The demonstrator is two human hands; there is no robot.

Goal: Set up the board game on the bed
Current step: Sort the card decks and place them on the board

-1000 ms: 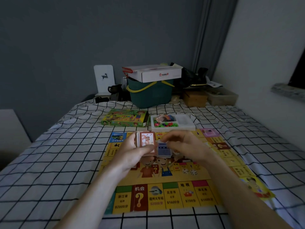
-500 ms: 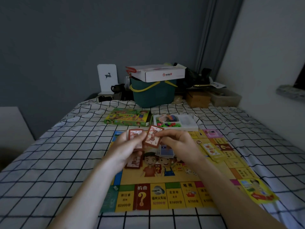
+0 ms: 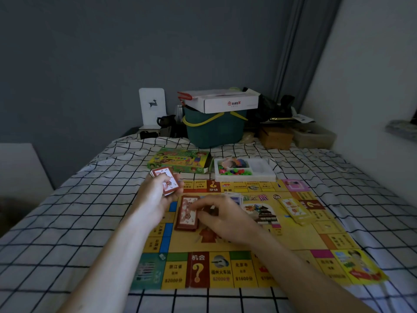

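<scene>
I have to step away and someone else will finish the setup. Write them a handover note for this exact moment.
Left hand grips a fan of red cards above the board's left edge.
Right hand rests on the red pile on the board, laying a card.
Done: board unfolded; blue pile and yellow pile laid out.
Left: sort the remaining red cards, then take pieces from the tray beside the game box.

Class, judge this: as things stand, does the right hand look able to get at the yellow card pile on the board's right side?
Probably yes: the right hand rests on the red card stack, and only open board lies between it and the yellow card pile.
</scene>
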